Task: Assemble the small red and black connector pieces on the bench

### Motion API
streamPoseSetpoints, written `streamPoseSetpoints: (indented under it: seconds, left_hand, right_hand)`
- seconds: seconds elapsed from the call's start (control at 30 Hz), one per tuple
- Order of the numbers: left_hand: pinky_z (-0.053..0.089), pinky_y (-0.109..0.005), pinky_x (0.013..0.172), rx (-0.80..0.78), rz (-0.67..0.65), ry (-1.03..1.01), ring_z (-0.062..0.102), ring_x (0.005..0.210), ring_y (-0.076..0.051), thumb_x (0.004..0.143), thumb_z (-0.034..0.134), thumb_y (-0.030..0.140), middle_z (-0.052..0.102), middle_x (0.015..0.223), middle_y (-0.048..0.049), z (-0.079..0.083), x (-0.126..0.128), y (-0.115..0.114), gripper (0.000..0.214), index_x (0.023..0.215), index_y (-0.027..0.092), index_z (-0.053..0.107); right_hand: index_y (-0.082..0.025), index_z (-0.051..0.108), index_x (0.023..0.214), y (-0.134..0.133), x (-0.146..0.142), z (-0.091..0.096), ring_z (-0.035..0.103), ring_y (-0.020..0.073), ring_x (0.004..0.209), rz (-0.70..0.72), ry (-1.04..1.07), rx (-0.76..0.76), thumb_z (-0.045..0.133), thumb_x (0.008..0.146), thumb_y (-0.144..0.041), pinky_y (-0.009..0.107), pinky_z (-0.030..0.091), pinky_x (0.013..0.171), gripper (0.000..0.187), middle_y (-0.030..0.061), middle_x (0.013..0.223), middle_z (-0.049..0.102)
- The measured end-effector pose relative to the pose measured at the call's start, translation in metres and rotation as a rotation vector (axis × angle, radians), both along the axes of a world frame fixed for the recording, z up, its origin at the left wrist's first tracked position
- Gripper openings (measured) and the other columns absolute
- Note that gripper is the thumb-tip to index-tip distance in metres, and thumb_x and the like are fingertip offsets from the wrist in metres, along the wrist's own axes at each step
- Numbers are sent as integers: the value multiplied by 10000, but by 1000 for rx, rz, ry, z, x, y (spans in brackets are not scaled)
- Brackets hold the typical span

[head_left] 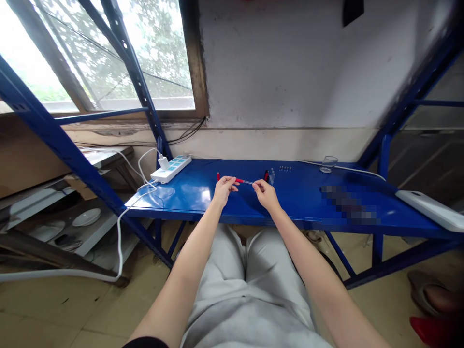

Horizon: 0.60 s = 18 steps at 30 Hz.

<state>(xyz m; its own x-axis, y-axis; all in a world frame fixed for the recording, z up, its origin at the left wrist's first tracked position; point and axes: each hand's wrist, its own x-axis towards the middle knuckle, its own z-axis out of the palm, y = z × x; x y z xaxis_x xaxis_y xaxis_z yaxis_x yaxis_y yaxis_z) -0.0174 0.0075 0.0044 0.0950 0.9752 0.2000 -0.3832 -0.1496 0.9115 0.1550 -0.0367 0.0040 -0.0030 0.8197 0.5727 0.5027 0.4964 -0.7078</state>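
A slim red pen (239, 180) with a clear, tube-like section spans the gap between my two hands above the blue table. My left hand (225, 190) pinches its red end with thumb and fingers. The clear end is held between the thumb and fingertips of my right hand (266, 194). A small red piece (218, 176), perhaps a pen cap, stands just beyond my left hand. Past my right hand are a black and red piece (267, 175) and some clear pieces (272, 175), too small to name. Several tiny parts (285, 168) sit in a row farther back.
On the left of the blue table (181, 193) is a white power strip (172, 169) with a plug and cables. A clear glass (328, 164) stands at the back right. A blurred-out item (348, 205) and a white device (431, 209) lie at the right. Blue posts rise at both sides.
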Motion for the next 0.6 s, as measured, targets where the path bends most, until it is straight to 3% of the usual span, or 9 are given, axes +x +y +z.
streamPoseSetpoints:
  seconds: [0.6]
  left_hand:
    - [399,-198,514,-19,-48,-9,537,464,-66,664,697,305,633,633,-23,0,-1,-1,267,732,141,498]
  right_hand:
    - [-192,553,798,2,4,-3,493,125,507,24,33,-25,430,838,-464,241,353,494,301,22,661,567]
